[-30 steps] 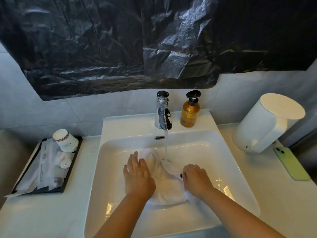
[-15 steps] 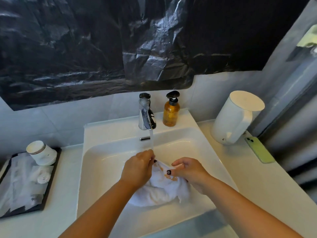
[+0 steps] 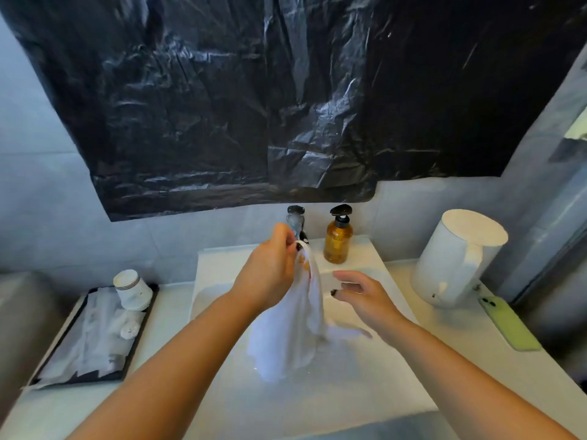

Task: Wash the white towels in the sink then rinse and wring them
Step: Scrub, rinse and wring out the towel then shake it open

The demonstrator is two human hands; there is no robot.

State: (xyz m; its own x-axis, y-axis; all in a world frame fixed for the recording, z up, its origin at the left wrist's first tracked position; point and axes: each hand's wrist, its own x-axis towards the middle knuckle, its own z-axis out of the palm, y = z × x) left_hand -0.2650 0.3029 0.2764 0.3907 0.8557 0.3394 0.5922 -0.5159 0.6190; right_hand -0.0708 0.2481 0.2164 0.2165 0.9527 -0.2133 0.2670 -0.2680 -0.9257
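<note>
One towel (image 3: 295,328), stained, hangs pinched in the left hand (image 3: 270,268) over the sink (image 3: 365,376); right hand (image 3: 362,296) loose, empty. Washing; soap next.

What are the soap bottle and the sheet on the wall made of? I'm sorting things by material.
The soap bottle looks like clear amber plastic or glass, see-through and glossy, with a black pump. The sheet looks like thin black plastic film, crinkled and shiny.

No text, label, brand or number can be read anywhere. The amber pump bottle (image 3: 338,243) shows no legible label. The white packets on the black tray (image 3: 139,341) carry some faint dark print, but it is too blurred to make out.
</note>
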